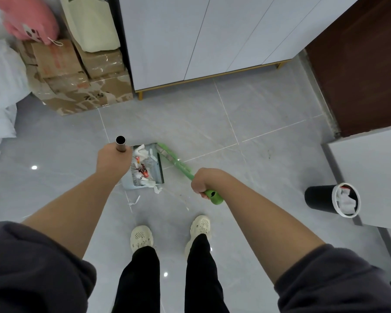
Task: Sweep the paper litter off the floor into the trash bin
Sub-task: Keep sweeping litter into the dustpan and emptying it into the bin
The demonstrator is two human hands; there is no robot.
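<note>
- Paper litter (145, 168): most of it sits heaped in the grey dustpan (155, 171), white scraps with some red-printed bits among them.
- Strays remain on the floor (235, 177): one curl (157, 189) at the pan's near corner, a strip (134, 201) closer to the feet, and a tiny fleck (187, 208) further right.
- Dustpan rests on the tiles just ahead of the person, dark lip facing their right and comb teeth on the left side.
- Left hand (113, 159) is clenched round the pan's upright metal handle (120, 143), whose open tube end pokes above the fist.
- Right hand (204, 180) grips the green broom (213, 196) near its top end.
- Key relation: the broom's long axis runs diagonally from the right hand away and leftward, with its head (167, 153) beside the far end of the lip. The strays lie on the near side (towards the shoes), so my guess is the head must come back round behind them.
- Trash bin (323, 197): black with a white rim, well off to the person's right, nearer the broom hand. Something pale shows inside.
- Beyond: taped cardboard boxes (77, 71) and a pale cabinet (190, 41).
</note>
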